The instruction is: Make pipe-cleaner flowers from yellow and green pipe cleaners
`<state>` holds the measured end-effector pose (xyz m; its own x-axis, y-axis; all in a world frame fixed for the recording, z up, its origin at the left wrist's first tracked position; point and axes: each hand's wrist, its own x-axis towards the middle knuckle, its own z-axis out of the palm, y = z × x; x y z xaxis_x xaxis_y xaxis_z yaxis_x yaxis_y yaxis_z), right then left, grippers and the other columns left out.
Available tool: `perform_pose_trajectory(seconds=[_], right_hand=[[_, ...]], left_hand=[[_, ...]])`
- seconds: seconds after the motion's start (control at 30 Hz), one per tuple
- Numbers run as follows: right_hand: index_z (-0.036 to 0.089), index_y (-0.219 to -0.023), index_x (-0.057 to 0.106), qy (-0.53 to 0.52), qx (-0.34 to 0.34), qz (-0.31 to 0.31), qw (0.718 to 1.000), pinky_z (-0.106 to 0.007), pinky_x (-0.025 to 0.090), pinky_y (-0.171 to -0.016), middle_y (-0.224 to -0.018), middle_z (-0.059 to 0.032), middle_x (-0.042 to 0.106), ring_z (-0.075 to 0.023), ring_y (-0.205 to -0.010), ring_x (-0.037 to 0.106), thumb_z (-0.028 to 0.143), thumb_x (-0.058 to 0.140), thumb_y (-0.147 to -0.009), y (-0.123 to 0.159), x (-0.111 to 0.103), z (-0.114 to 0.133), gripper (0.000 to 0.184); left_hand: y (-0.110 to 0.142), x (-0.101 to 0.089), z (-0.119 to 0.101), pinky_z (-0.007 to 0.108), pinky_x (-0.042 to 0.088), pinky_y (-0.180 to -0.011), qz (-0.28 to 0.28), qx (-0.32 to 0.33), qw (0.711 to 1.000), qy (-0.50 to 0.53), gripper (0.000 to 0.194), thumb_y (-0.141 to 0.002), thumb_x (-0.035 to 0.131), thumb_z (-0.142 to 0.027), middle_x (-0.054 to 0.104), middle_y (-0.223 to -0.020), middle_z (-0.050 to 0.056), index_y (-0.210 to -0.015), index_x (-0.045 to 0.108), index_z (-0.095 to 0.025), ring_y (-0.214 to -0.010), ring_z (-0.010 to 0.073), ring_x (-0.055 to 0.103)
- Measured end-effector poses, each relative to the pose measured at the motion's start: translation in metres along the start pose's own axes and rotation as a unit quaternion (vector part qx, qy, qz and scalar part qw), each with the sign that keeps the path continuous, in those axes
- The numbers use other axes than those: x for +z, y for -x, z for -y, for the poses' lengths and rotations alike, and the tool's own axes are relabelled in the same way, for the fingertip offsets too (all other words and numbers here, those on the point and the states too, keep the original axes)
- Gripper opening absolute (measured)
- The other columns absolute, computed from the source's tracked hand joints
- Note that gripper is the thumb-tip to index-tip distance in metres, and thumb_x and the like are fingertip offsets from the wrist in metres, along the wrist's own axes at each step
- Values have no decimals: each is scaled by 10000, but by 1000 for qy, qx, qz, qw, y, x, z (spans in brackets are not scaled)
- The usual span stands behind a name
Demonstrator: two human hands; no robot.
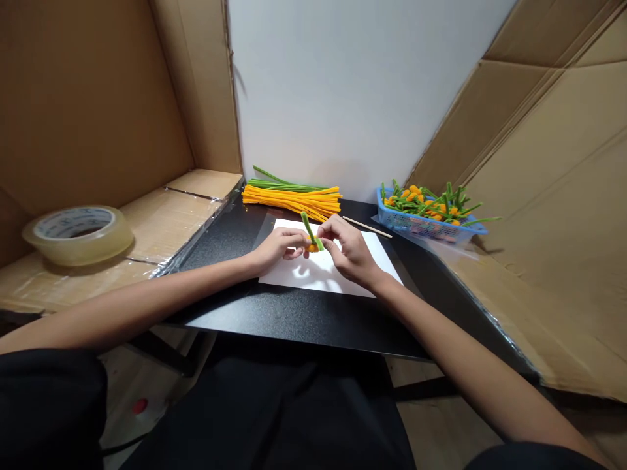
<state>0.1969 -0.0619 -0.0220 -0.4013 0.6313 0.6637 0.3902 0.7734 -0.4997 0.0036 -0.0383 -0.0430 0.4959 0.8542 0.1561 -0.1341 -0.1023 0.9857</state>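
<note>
Above a white sheet of paper (313,277), my left hand (279,250) pinches a small pipe-cleaner piece (312,247), orange at its base with green stems. One green stem points up; a shorter green end lies toward my right hand (349,251). The fingers of my right hand are closed on that green end, from the right side. Behind my hands lies a bundle of orange pipe cleaners (294,197), with green pipe cleaners (279,183) at its back.
A thin wooden stick (367,226) lies right of the bundle. At the back right, a blue basket (416,224) holds several orange and green pieces. A roll of clear tape (78,235) rests on cardboard at left. Cardboard walls (553,196) flank the black table (255,320).
</note>
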Motion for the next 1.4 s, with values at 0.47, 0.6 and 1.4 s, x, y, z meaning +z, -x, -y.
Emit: perform_pose_trajectory(seconds=[0.47,0.6,1.4], right_hand=[[230,-886,745,-103,85,-82,988,-340,537,-738,-933,-58,732,-201,-865,676,510,744,-861,1,6,-3,281],[240,-889,784,-80,57,-92,991,-360,565,-717,-897,-66,766,-212,-821,696,480,747,-865,3,4,-2,244],[207,-898,730,-224,143,-130,955,-313,527,-603,-871,-59,770,-191,-756,699,436,808,-801,-3,3,-4,261]], left_hand=[[1,3,-3,231,238,-512,-82,-11,996,-23,287,-721,731,-402,581,-628,12,-646,652,-137,-550,81,412],[1,5,-6,223,210,-491,-113,-50,992,38,255,-688,717,-367,585,-639,35,-655,654,-122,-541,77,395],[3,7,-6,187,298,-490,-58,-21,994,91,310,-706,805,-386,657,-756,52,-810,683,-121,-604,85,503]])
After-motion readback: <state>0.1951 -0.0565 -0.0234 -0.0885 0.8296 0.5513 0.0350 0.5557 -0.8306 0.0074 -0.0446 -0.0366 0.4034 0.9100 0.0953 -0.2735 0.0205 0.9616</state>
